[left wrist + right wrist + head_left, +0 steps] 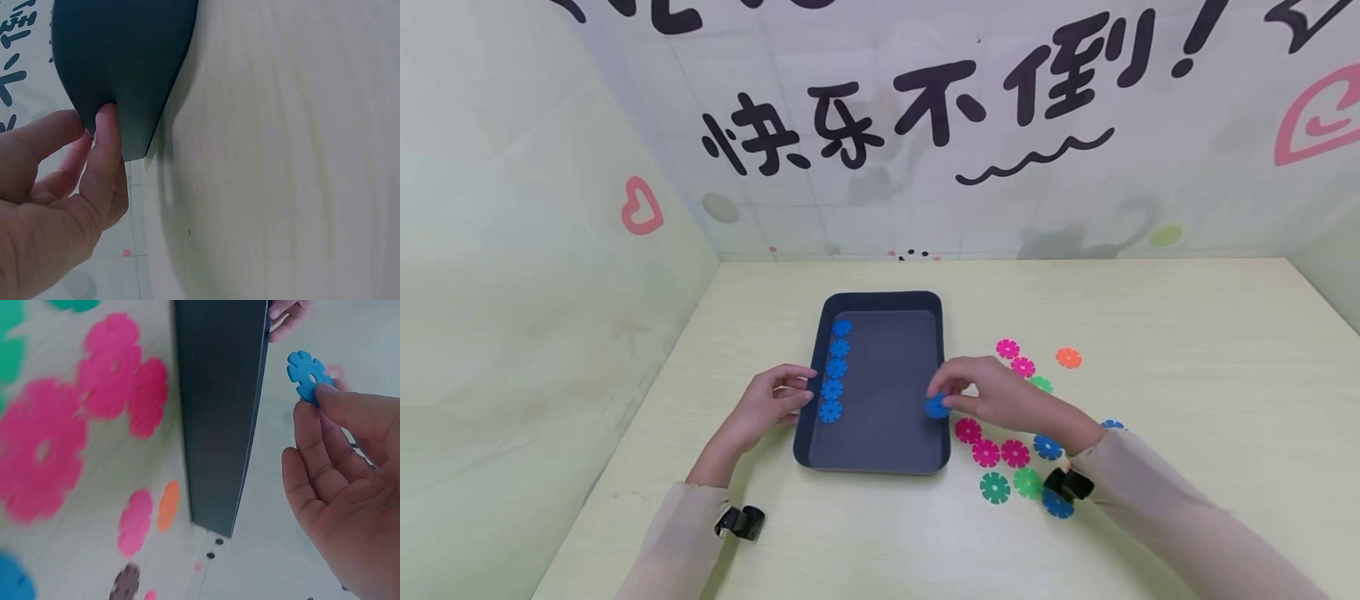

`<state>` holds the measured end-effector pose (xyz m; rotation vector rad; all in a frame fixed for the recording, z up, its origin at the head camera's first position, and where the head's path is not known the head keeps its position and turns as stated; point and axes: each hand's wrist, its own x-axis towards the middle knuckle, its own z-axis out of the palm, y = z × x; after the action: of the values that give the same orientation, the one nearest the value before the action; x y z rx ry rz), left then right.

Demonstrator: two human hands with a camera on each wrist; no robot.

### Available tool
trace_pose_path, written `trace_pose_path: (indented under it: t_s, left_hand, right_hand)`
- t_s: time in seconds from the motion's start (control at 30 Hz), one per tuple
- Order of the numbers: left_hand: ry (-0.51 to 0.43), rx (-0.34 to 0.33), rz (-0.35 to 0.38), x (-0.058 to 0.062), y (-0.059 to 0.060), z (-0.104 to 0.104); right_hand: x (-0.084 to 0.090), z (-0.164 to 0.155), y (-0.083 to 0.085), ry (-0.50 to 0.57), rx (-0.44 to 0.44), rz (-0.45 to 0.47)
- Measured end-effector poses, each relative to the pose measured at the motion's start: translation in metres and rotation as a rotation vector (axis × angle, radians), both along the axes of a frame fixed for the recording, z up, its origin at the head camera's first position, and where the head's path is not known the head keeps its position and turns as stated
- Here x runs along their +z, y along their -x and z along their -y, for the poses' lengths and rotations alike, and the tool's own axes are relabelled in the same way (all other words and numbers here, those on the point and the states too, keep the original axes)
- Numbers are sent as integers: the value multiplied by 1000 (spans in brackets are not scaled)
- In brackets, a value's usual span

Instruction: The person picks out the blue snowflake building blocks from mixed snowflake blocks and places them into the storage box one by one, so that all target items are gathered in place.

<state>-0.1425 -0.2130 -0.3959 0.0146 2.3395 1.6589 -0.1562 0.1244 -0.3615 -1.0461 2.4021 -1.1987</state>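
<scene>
A dark grey rectangular tray point(887, 367) lies on the table, with a column of several blue notched plastic discs point(837, 367) along its left inner side. My left hand point(769, 403) pinches the tray's left wall; in the left wrist view the thumb point(107, 125) presses its outer face. Over the tray's right edge, my right hand point(992, 390) holds another blue notched disc point(304, 370) between thumb and fingers. That disc is above the rim in the right wrist view.
Right of the tray lie loose discs: pink ones point(986, 453), green ones point(995, 487), an orange one point(1069, 357) and blue ones point(1048, 447), some partly under the right forearm. A printed backdrop point(880, 208) stands behind the table.
</scene>
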Motion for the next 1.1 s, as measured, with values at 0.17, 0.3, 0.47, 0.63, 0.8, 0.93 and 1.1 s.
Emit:
trace_pose_path:
  t_s: [0.17, 0.3, 0.47, 0.63, 0.8, 0.93, 1.1]
  left_hand:
    - [1, 4, -2, 0, 0, -1]
    - [7, 10, 1, 1, -1, -2]
    - [16, 20, 2, 1, -1, -3]
    - [21, 18, 0, 1, -1, -2]
    - [16, 14, -1, 0, 0, -3]
    - [16, 10, -2, 0, 0, -3]
    - [20, 11, -2, -1, 0, -2]
  right_hand:
    - [5, 26, 7, 19, 39, 47]
    - [8, 46, 16, 25, 86, 24]
    - [11, 71, 28, 18, 138, 12]
    - [10, 90, 38, 6, 191, 62]
    - [3, 102, 49, -32, 225, 96]
    - [-2, 107, 57, -72, 253, 129]
    - [-3, 111, 62, -103, 258, 179]
